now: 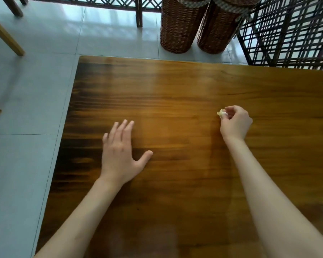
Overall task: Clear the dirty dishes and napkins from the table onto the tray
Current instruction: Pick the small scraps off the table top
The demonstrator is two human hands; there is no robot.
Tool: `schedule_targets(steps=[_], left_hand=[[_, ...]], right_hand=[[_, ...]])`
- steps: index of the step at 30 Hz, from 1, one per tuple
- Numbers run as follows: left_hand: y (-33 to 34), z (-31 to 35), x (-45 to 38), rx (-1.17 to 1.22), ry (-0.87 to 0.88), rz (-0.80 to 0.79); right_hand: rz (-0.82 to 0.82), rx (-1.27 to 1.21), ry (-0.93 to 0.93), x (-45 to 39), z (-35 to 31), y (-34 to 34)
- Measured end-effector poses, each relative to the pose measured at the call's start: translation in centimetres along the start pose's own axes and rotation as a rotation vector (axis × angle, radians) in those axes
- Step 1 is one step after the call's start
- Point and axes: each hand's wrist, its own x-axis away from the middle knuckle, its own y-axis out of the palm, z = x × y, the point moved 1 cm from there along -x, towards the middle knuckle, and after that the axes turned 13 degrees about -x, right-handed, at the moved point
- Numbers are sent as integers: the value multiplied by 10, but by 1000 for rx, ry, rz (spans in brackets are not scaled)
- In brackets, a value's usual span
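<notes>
- Wooden surface: bare across all that shows; no dishes and no tray in view, so probably late in the clearing, with only scraps left.
- Two wicker baskets on the tiled floor beyond the far edge; not part of the task.
- Left hand: palm down, fingers straight and spread, low over or resting on the surface; contact impossible to tell. Holding nothing.
- Right hand: fingers curled, pinching a crumpled napkin scrap at the fingertips, just above or at the surface, right of centre.
- Step in hand, judged: pickup of the last napkin bit.
- Next move calls for: carrying the scrap to the tray, wherever out of frame; keeping the pinch tight, light paper slips easily.
- Scrap: small whitish-yellow wad poking out left of the fingers; too balled up and too hidden for a clear long axis or pointing.
</notes>
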Motion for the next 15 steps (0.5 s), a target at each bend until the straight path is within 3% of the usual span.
schedule_targets(steps=[5,11,12,15], left_hand=[[9,65,6,95,146,-43],[23,87,15,93,166,-54],[24,87,16,96,164,-49],[24,89,14,89,158,-28]], right_hand=[[-78,-40,-45,19,-10,2],[-371,-111,-239,80,-24,16],[-368,-120,-267,77,-26,12],[-112,-206,-192,29,-28,0]])
